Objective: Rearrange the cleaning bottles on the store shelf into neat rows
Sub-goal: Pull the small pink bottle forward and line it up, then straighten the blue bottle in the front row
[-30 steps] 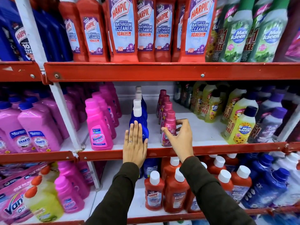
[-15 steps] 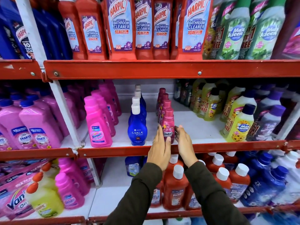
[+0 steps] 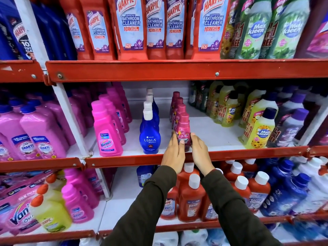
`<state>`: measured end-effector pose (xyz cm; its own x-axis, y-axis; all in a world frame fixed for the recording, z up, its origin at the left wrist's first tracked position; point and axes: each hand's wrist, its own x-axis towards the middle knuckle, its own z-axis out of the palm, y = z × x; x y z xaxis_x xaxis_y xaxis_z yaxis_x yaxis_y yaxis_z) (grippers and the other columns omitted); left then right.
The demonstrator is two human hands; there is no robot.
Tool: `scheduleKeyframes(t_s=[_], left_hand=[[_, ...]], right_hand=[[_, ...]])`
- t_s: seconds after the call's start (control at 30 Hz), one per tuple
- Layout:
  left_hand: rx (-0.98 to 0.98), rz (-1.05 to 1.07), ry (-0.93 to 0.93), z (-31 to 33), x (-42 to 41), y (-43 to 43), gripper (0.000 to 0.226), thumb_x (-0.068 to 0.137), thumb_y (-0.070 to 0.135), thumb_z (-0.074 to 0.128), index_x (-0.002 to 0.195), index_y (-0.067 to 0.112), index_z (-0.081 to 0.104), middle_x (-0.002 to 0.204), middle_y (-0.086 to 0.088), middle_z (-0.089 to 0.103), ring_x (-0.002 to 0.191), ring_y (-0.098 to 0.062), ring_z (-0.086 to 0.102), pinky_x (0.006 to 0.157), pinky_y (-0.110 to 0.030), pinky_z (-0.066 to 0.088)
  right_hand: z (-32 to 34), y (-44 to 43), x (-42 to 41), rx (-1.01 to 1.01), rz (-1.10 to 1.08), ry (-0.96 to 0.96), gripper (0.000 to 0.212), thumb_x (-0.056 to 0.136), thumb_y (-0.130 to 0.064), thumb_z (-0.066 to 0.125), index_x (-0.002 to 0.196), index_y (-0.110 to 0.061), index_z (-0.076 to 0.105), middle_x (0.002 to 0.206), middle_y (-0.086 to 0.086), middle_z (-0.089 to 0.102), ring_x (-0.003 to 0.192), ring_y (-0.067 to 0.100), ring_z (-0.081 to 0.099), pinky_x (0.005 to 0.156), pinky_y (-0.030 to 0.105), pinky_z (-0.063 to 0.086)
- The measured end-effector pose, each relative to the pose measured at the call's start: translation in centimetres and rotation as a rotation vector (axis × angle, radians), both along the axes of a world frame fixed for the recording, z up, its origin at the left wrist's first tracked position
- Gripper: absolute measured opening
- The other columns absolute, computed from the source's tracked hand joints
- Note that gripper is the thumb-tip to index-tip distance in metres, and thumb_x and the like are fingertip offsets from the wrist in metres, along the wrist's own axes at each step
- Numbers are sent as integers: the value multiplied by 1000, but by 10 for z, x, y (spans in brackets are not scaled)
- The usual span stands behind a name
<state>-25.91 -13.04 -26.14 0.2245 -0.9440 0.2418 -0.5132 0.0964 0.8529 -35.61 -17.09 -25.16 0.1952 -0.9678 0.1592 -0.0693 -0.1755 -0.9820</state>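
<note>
We have both hands on the front Comfort bottle [image 3: 182,129] at the lip of the middle shelf [image 3: 230,154]. Our left hand [image 3: 174,154] presses its side from nine o'clock, our right hand [image 3: 200,151] from three o'clock, palms cupped around the lower label. The bottle stands upright, heading a file of matching maroon bottles [image 3: 177,105] running back toward twelve o'clock. Just beside it at nine o'clock stands the blue Ujala bottle [image 3: 149,137], then the pink Vanish bottle [image 3: 106,137].
</note>
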Motion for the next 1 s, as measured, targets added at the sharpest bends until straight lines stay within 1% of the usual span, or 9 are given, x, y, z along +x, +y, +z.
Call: scheduleKeyframes(t_s=[0.13, 0.23, 0.3, 0.4, 0.47, 0.6, 0.73, 0.83, 1.0], left_hand=[[-66, -40, 44, -2, 3, 7, 61, 106, 49, 24, 161, 27, 9, 168, 2, 17, 152, -14, 23, 123, -32, 23], [-192, 4, -26, -9, 12, 24, 57, 106, 49, 25, 159, 34, 12, 167, 13, 16, 148, 7, 14, 115, -7, 14], [-301, 52, -80, -10, 22, 35, 57, 106, 46, 25, 159, 33, 13, 165, 24, 11, 149, 11, 6, 112, 0, 7], [-437, 134, -66, -9, 40, 45, 59, 106, 37, 28, 161, 27, 11, 168, 19, 6, 155, -3, 4, 122, -14, 6], [-458, 215, 17, -8, 52, 48, 59, 107, 34, 27, 161, 24, 8, 170, 12, 3, 156, -6, 2, 127, -28, 7], [-206, 233, 323, 4, 75, 51, 56, 109, 37, 24, 160, 23, 7, 169, 6, 5, 148, 4, 7, 125, -27, 10], [-44, 128, 419, 13, 94, 52, 56, 109, 40, 22, 161, 20, 12, 168, 3, 16, 151, -9, 19, 122, -25, 15], [-31, 101, 420, 14, 99, 52, 55, 109, 38, 22, 161, 20, 12, 167, 3, 19, 149, -8, 24, 122, -27, 19], [-34, 85, 416, 13, 100, 52, 56, 109, 37, 23, 161, 22, 10, 168, 2, 17, 151, -12, 22, 125, -34, 20]], right_hand=[[1, -1, -3, -41, -32, 8, 39, 108, -36, 36, 125, -15, 64, 125, 7, 68, 114, 18, 63, 94, 25, 47], [-1, 6, -4, -127, -189, -46, 37, 108, -31, 39, 135, -15, 59, 138, 6, 59, 122, 14, 56, 94, 20, 46], [-1, 17, 1, -239, -313, -123, 31, 107, -29, 41, 129, -18, 61, 132, 3, 60, 120, 15, 58, 98, 31, 51], [1, 31, 20, -261, -218, -174, 26, 105, -34, 43, 121, -26, 62, 123, -2, 62, 115, 15, 61, 99, 39, 54], [5, 39, 43, -165, -18, -184, 27, 106, -35, 42, 128, -32, 59, 133, 0, 62, 120, 16, 61, 102, 39, 52], [7, 47, 84, 37, 177, -181, 48, 108, -36, 34, 153, -20, 38, 161, 4, 40, 147, 16, 40, 123, 42, 32], [1, 49, 98, 83, 209, -195, 34, 109, -36, 33, 134, -25, 54, 134, 0, 64, 112, -6, 66, 93, 16, 52], [-3, 48, 101, 108, 194, -236, 27, 109, -33, 34, 126, -32, 56, 120, -13, 66, 97, -16, 67, 76, 5, 51], [-8, 45, 102, 113, 185, -193, 49, 107, -40, 36, 151, -20, 42, 147, 0, 55, 131, 7, 57, 101, 20, 46]])
